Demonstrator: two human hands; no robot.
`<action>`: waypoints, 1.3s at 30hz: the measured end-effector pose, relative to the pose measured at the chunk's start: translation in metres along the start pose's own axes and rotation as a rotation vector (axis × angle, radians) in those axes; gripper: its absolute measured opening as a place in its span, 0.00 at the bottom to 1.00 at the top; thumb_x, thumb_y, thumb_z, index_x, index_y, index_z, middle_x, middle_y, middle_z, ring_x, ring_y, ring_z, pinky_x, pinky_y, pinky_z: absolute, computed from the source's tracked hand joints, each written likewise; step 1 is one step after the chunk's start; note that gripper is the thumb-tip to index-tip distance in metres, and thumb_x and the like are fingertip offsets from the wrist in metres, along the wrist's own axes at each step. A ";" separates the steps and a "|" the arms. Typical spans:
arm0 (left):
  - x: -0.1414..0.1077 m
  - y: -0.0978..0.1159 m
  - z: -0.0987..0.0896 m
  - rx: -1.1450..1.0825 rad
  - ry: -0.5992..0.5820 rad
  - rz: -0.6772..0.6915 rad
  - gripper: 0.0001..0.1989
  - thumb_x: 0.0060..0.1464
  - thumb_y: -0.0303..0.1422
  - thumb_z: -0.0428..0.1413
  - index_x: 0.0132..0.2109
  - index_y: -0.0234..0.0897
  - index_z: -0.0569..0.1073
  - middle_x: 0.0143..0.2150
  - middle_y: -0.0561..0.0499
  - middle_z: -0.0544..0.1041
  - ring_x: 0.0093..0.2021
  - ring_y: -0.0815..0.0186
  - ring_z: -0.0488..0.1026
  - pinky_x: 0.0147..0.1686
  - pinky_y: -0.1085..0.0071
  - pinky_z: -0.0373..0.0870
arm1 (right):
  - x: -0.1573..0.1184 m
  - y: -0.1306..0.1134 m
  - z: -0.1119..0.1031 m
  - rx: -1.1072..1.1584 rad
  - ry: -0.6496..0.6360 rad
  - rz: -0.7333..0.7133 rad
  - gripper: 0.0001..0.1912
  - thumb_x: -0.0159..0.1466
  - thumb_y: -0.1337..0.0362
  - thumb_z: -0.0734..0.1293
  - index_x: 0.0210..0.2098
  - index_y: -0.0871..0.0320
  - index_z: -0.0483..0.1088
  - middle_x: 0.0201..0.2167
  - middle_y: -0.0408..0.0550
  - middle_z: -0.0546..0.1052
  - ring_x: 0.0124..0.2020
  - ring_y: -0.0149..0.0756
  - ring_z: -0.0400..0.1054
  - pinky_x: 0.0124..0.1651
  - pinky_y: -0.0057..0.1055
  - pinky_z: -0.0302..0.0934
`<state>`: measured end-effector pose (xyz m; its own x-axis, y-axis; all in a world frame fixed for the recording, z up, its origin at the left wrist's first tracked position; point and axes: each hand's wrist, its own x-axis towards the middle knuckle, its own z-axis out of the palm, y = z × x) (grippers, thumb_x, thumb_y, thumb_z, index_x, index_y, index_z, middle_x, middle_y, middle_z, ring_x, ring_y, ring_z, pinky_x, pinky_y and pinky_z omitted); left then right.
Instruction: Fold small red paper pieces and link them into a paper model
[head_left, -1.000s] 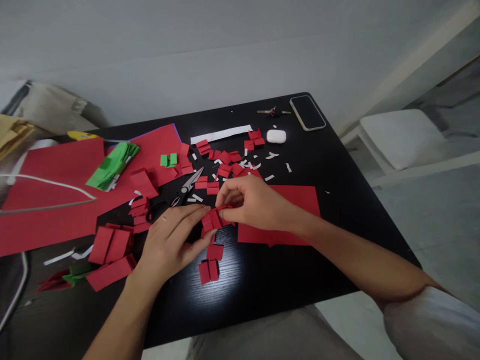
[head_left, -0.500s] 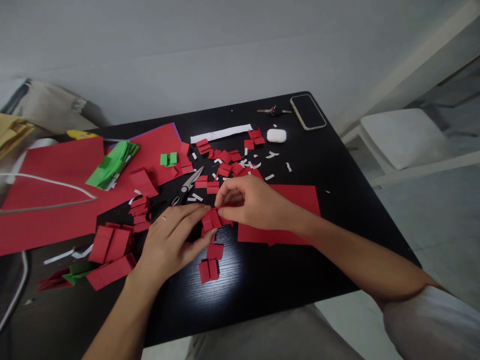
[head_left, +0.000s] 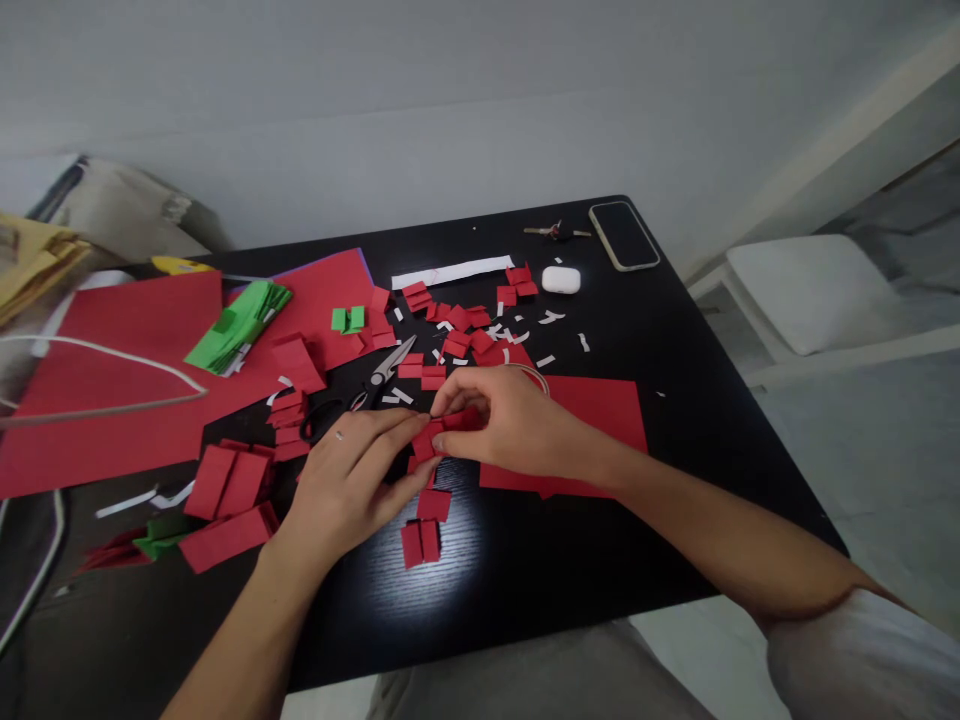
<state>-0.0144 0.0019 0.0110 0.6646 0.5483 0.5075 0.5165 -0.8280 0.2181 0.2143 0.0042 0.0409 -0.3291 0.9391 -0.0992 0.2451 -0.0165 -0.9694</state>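
Near the middle of the black bench (head_left: pixel 555 570), a small folded red paper (head_left: pixel 424 441) sits between two hands. The left hand (head_left: pixel 346 478) has its thumb and fingers clamped on one side of the paper. The right hand (head_left: pixel 504 420) pinches the other side, with its thumb and finger close together. More little red folds (head_left: pixel 421 543) lie just by them, toward the front edge. Under the right wrist is a flat red sheet (head_left: pixel 604 415). Dark-handled scissors (head_left: pixel 384 370) lie open just past the left hand, pointing to the back edge. White paper bits (head_left: pixel 546 361) are spread beyond the right hand. At the back right corner there is a phone (head_left: pixel 624 236), and keys (head_left: pixel 557 231) and a little white case (head_left: pixel 561 280) are near it. A long white strip (head_left: pixel 451 271) lies along the back edge. Toward the left edge, a green paper bundle (head_left: pixel 240 325) rests on big red sheets (head_left: pixel 150 305), and bigger red folds (head_left: pixel 229 482) lie nearer the front.
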 end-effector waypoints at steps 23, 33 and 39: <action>0.007 0.014 0.008 -0.657 0.029 -0.623 0.04 0.62 0.33 0.61 0.39 0.37 0.76 0.28 0.56 0.74 0.28 0.72 0.70 0.30 0.77 0.69 | -0.001 0.002 0.005 0.032 -0.009 0.035 0.04 0.59 0.67 0.74 0.34 0.58 0.76 0.32 0.44 0.81 0.33 0.33 0.76 0.36 0.29 0.70; 0.006 0.015 0.012 -0.551 0.059 -0.540 0.05 0.64 0.33 0.59 0.40 0.37 0.77 0.32 0.54 0.78 0.31 0.70 0.74 0.33 0.75 0.70 | -0.001 0.006 0.008 -0.022 0.040 0.029 0.04 0.59 0.68 0.75 0.33 0.58 0.76 0.29 0.43 0.80 0.31 0.32 0.75 0.35 0.28 0.70; 0.004 0.014 0.014 -0.576 0.044 -0.592 0.08 0.65 0.36 0.58 0.40 0.37 0.78 0.30 0.54 0.78 0.29 0.70 0.73 0.31 0.75 0.69 | -0.001 0.003 0.010 -0.072 0.049 0.024 0.04 0.58 0.71 0.75 0.31 0.58 0.77 0.29 0.42 0.81 0.30 0.31 0.75 0.36 0.28 0.70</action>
<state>0.0032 -0.0059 0.0043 0.3414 0.9175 0.2042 0.4092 -0.3407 0.8465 0.2060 0.0001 0.0353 -0.2780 0.9543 -0.1097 0.3179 -0.0164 -0.9480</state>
